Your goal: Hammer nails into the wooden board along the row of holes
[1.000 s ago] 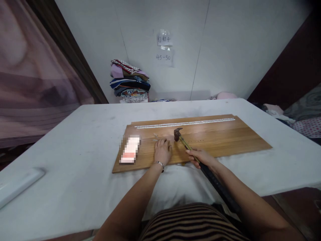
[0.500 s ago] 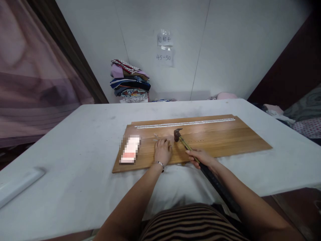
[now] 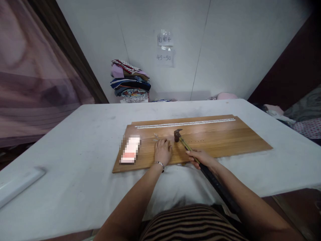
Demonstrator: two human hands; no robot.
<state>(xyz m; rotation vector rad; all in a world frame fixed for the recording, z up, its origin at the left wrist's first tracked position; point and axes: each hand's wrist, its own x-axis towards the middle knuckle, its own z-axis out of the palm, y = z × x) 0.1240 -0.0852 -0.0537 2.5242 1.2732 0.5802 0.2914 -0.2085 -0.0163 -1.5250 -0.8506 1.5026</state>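
My right hand [image 3: 200, 158] is wrapped round the yellow shaft of a claw hammer [image 3: 185, 144], just above its black grip. The rusty hammer head points face down at the board, right of my left hand; whether it touches the wood I cannot tell. My left hand [image 3: 163, 150] lies flat on the wooden board [image 3: 225, 134], fingers stretched forward and holding nothing. Several small nails [image 3: 155, 135] lie loose just beyond its fingertips. A row of small dark dots [image 3: 198, 141], perhaps nail heads, runs rightward from the hammer head.
Two thin white measuring strips [image 3: 185, 123] run along the board's far side. A pixelated flat object [image 3: 130, 150] rests at its left end. The board lies on a white-covered table [image 3: 75, 150]. Folded cloths [image 3: 130, 80] are stacked by the wall; a white object [image 3: 20, 184] sits at left.
The hammer head has dropped very slightly toward the board. My left hand keeps its place on the wood.
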